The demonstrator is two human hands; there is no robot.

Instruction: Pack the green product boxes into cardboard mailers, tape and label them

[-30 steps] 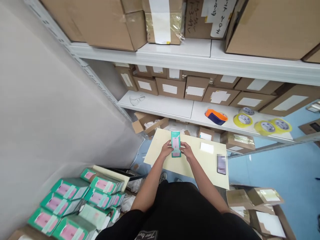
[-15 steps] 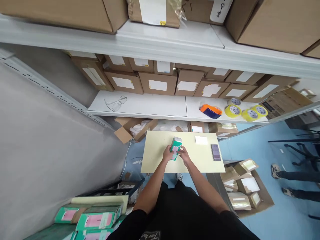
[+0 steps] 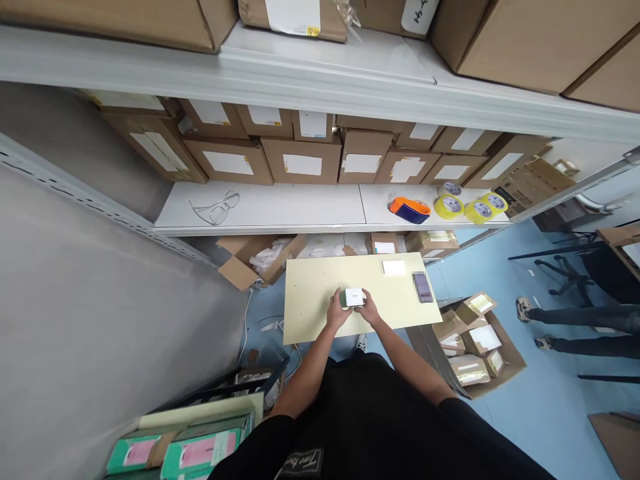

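Note:
Between my two hands is a small product box point(image 3: 355, 297), its white printed end turned up toward me. My left hand point(image 3: 339, 311) grips its left side, and my right hand point(image 3: 369, 310) grips its right side. Both hold it over the pale yellow table point(image 3: 313, 280). The box's longer green sides are mostly hidden from this angle. Farther back on the table lie a white card or pad point(image 3: 393, 267) and, at the right, a dark, pixelated flat object point(image 3: 423, 287).
Above the table, a shelf point(image 3: 300, 207) bears glasses point(image 3: 217, 208), an orange-and-blue tape dispenser point(image 3: 410, 209) and yellow tape rolls point(image 3: 449, 206). An open carton point(image 3: 260, 260) sits behind left; a carton of parcels point(image 3: 510, 363) stands right. Green-pink boxes point(image 3: 200, 450) lie lower left. A person's legs point(image 3: 575, 317) show right.
My hands have tipped the box, so its white end now faces up instead of its green-and-pink front. The whole view has shifted slightly.

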